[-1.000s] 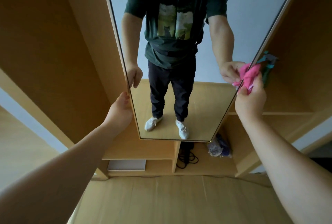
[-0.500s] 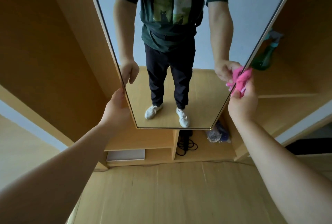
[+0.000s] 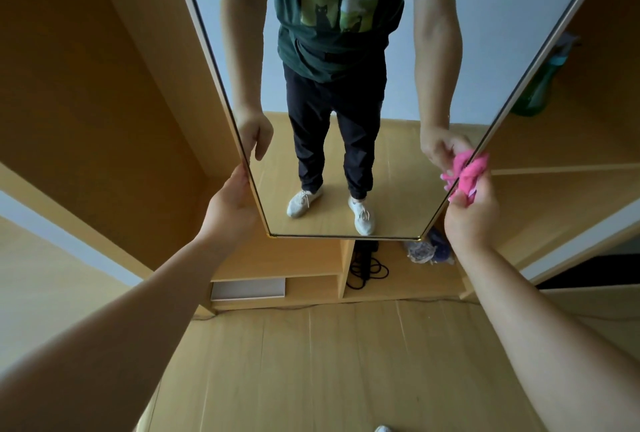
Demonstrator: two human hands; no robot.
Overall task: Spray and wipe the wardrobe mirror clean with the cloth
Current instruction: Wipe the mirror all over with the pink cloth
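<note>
Coiled black cable (image 3: 367, 267), bluish bundle (image 3: 431, 250) just right of it, pale flat box (image 3: 247, 289) in lower-left cubby (image 3: 311, 288)

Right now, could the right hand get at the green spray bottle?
Probably yes: the spray bottle stands on the open shelf beyond the right hand, nothing between, though that hand grips the cloth.

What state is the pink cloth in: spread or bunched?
Bunched. The pink cloth is a crumpled wad pinched in the right hand at the right edge of the mirror, not spread flat.
</note>
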